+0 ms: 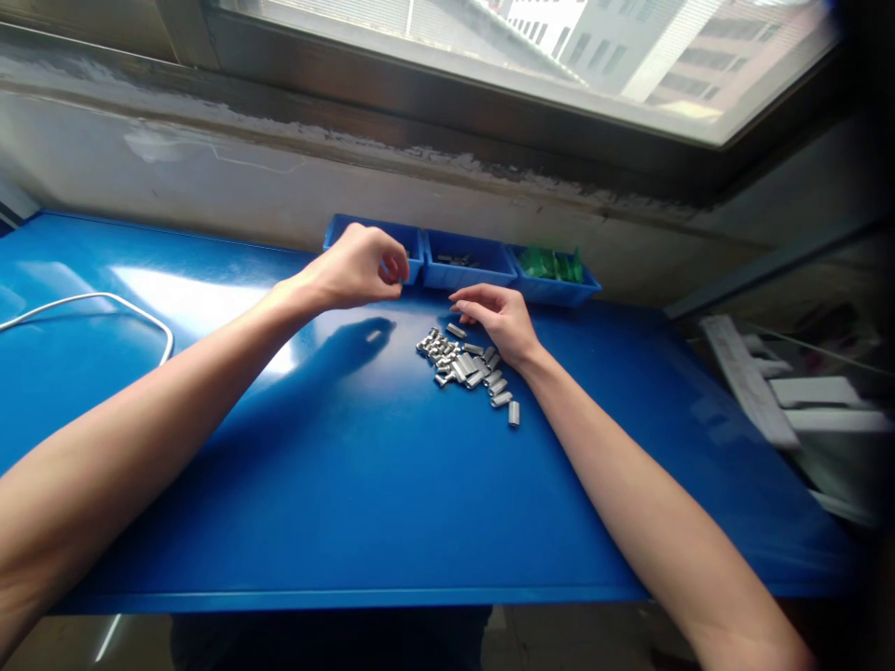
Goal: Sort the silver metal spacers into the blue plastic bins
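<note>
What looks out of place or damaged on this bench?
The small metal sleeves lie loose in a heap on the blue table, not in the blue bins. The wall ledge under the window looks chipped.

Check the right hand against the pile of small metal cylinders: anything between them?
Nothing visible. The right hand lies on the blue table right at the far edge of the metal cylinders, fingertips beside one of them. The left hand hangs apart, over the leftmost blue bin.
</note>
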`<action>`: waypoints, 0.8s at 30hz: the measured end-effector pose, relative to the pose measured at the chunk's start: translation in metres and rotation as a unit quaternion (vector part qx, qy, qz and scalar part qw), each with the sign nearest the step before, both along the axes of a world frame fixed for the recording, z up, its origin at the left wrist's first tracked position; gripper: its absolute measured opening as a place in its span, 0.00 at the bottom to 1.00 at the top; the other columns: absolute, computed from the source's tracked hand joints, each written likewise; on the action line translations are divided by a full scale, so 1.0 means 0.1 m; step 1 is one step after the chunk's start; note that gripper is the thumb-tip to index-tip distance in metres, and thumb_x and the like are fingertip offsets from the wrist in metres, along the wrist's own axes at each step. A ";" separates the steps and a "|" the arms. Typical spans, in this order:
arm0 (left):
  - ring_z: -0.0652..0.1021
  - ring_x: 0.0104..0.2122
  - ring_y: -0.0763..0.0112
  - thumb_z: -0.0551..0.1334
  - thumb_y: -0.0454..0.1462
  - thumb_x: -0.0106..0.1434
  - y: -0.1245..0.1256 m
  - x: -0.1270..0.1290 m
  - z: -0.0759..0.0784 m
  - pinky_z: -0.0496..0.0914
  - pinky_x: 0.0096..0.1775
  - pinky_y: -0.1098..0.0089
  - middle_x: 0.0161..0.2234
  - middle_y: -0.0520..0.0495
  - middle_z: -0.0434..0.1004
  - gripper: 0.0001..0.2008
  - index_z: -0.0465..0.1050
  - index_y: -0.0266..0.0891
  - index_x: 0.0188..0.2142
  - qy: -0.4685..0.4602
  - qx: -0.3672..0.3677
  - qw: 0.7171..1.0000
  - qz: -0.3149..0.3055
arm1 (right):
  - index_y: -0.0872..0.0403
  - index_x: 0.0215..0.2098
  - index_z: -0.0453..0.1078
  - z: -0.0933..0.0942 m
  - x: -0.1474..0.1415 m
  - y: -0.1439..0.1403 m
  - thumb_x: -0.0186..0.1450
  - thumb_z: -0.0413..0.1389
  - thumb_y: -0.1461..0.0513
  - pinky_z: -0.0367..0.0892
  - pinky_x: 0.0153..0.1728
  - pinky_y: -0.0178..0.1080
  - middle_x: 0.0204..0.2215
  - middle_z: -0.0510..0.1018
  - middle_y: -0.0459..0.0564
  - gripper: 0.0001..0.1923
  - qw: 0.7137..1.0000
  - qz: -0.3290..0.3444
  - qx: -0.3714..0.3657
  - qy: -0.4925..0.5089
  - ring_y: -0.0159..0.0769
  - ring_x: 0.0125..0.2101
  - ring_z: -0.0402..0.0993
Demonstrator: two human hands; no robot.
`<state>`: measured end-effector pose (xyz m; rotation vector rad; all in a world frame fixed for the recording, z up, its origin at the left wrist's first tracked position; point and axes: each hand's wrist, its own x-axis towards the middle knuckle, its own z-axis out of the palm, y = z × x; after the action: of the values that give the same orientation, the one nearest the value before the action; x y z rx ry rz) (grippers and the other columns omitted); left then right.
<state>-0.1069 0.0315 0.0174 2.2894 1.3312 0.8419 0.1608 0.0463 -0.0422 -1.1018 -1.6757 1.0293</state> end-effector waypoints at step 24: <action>0.82 0.32 0.68 0.63 0.38 0.62 0.05 0.20 -0.58 0.74 0.38 0.70 0.34 0.45 0.86 0.12 0.84 0.36 0.40 -0.065 0.084 0.993 -0.043 | 0.53 0.35 0.85 0.23 0.14 -0.10 0.54 0.74 0.47 0.68 0.32 0.38 0.29 0.84 0.49 0.20 0.972 0.156 0.011 -0.174 0.36 0.30 0.75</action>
<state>-0.0867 0.0363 -0.0408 2.3525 1.1374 1.0913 0.1747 0.0367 -0.0196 -1.0702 -2.1905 1.0492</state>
